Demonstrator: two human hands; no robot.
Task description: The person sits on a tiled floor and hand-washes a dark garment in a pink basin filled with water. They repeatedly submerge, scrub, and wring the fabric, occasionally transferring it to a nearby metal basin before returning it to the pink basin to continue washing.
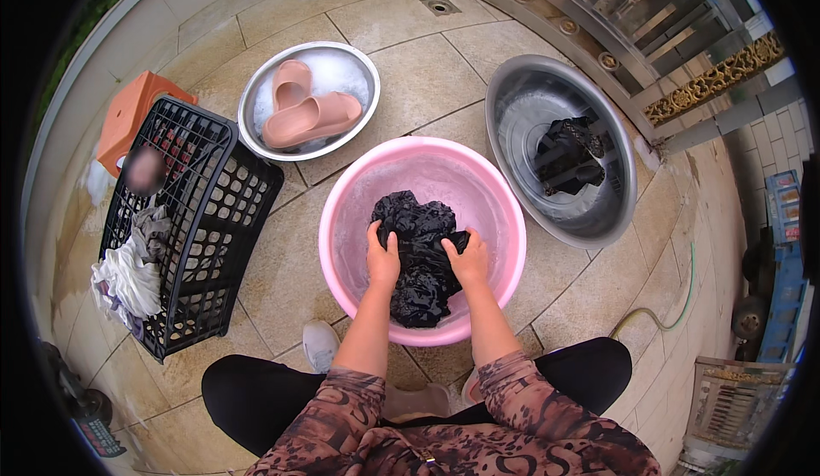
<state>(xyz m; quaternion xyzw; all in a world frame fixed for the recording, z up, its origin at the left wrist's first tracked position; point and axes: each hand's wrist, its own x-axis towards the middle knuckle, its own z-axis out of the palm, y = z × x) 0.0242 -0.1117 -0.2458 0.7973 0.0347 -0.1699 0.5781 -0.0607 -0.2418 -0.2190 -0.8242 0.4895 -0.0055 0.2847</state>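
Observation:
A round pink plastic basin with sudsy water stands on the tiled floor before me. In it lies a wet black garment, bunched up. My left hand grips its left side, the thumb on top of the cloth. My right hand holds a fold of the same garment at its right side. The fingertips of both hands are partly hidden by the cloth. To the right, a grey basin holds water and another black, partly patterned garment.
A metal basin with suds and pink slides stands at upper left. Left of me are a black plastic crate with clothes and an orange stool. A green hose lies at right; a floor drain lies ahead.

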